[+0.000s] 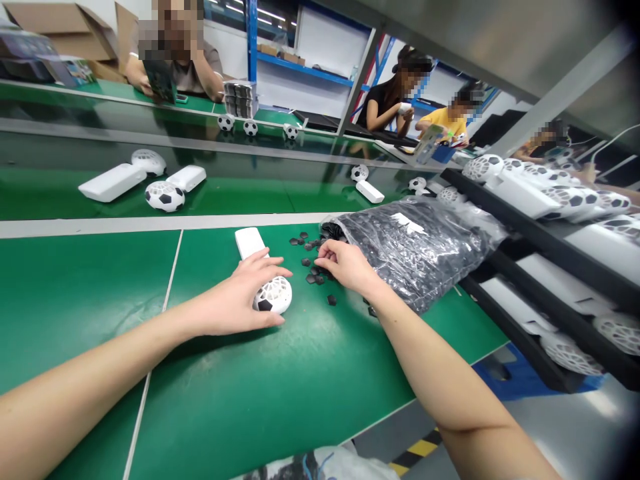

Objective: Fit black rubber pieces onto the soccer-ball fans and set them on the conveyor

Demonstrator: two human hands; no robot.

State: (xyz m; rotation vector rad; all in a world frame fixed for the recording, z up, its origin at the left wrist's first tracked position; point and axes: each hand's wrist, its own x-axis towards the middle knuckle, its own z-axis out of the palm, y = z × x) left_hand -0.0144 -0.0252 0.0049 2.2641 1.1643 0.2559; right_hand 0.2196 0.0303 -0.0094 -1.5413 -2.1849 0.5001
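Observation:
A white device with a football-patterned round head [275, 295] and a white oblong body [250, 241] lies on the green table. My left hand [235, 293] is curved around the round head, thumb on the near side and fingers over the far side. One black patch shows in the head's white lattice. To the right, my right hand [345, 263] pinches at the small black pentagon pieces [315, 277] scattered on the table; its fingertips are closed on one, mostly hidden. Beside that hand, a clear plastic bag [420, 247] full of black pieces lies with its mouth toward them.
A black rack [525, 333] at the right holds several white devices. Across the pale divider, more ball-headed devices [165, 196] lie on a green conveyor surface [260, 190]. Co-workers [390, 100] sit along the far side. Cardboard boxes [65, 30] stand at the far left.

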